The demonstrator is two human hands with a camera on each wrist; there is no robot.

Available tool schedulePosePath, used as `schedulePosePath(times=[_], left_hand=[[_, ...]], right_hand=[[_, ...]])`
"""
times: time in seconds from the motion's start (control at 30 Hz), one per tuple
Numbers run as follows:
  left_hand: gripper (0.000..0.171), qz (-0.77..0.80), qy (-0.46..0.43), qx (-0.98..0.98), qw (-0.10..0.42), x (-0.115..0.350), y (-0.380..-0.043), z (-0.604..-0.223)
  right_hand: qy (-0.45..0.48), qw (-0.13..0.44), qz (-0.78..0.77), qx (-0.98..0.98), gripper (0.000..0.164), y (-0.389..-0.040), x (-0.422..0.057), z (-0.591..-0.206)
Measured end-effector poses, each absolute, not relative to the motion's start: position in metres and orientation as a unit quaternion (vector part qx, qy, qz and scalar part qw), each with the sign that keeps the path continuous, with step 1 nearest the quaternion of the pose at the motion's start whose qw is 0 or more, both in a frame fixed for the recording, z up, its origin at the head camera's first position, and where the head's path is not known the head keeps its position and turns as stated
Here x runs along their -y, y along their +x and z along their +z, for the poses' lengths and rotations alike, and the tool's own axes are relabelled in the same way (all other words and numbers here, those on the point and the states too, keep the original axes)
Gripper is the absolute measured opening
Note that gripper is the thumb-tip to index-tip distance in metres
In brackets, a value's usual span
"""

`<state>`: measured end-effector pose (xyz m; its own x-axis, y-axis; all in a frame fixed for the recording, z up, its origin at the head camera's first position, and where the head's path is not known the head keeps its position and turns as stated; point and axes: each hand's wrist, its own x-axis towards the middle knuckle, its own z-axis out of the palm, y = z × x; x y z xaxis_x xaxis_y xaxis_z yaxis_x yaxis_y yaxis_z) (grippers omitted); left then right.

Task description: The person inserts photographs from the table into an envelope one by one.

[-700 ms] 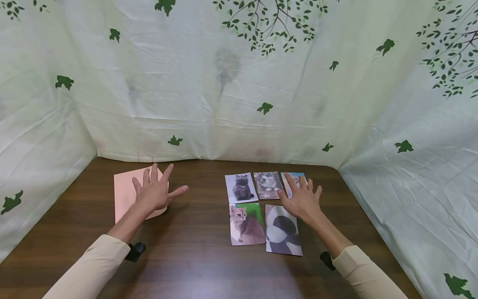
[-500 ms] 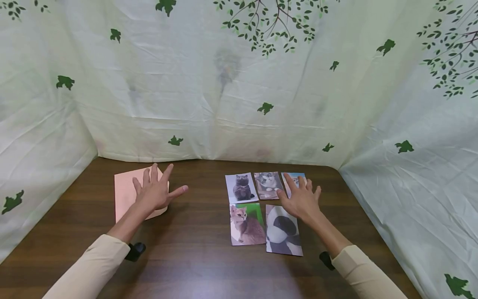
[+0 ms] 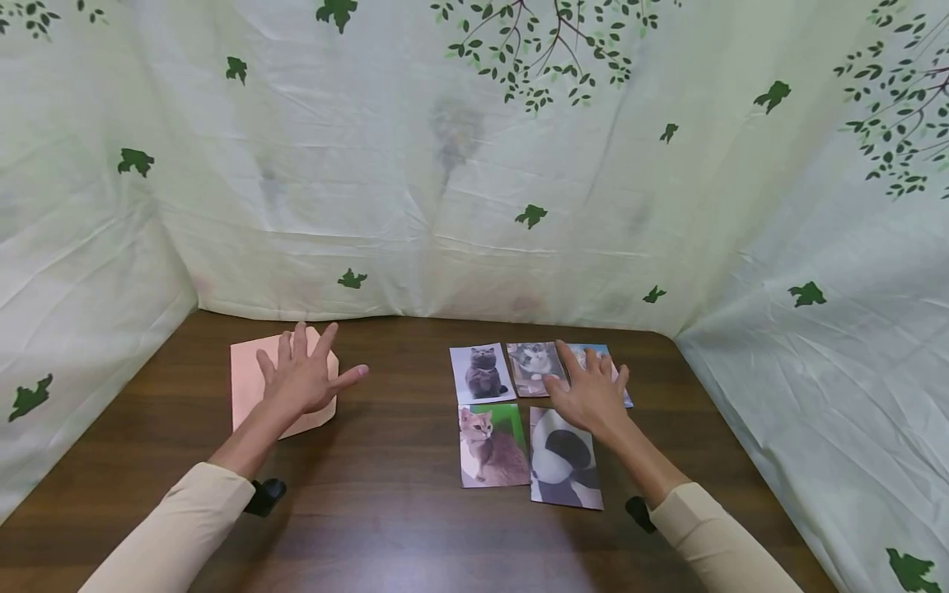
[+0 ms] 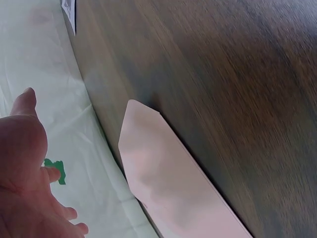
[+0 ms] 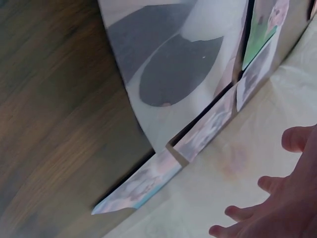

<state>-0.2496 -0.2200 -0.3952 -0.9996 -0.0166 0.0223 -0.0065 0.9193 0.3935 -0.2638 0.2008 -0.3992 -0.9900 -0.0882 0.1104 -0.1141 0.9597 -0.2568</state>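
My left hand (image 3: 300, 385) hovers over a pink envelope (image 3: 248, 371) at the left, fingers spread and holding nothing. In the left wrist view the envelope (image 4: 163, 168) lies flat with its pointed flap on show, apart from the hand (image 4: 25, 168). On the right, my right hand (image 3: 593, 399) is held with fingers spread above several cat photos. The back row has a grey cat photo (image 3: 483, 373), a grey-and-white cat photo (image 3: 528, 366) and a blue-edged photo (image 3: 599, 350), mostly hidden by the hand. In front lie a ginger cat photo (image 3: 493, 449) and a black-and-white close-up photo (image 3: 565, 461).
Everything lies on a dark brown wooden table (image 3: 393, 511). White cloth (image 3: 415, 247) with green leaf prints hangs behind it and along both sides. Black straps with small devices (image 3: 264, 497) sit at both wrists.
Both hands have drifted slightly left, the right one a bit more, so a lower corner of the blue-edged photo now shows. The head view has shifted a little. Envelope and photos stay in place.
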Motion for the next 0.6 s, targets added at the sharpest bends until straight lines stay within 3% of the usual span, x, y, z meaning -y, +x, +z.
schedulePosePath(times=[0.6], left_hand=[[0.104,-0.216,0.029,0.976,0.017,0.253,-0.252,-0.400]], right_hand=[[0.049,0.025,0.133,0.990,0.071,-0.265,-0.177,-0.397]])
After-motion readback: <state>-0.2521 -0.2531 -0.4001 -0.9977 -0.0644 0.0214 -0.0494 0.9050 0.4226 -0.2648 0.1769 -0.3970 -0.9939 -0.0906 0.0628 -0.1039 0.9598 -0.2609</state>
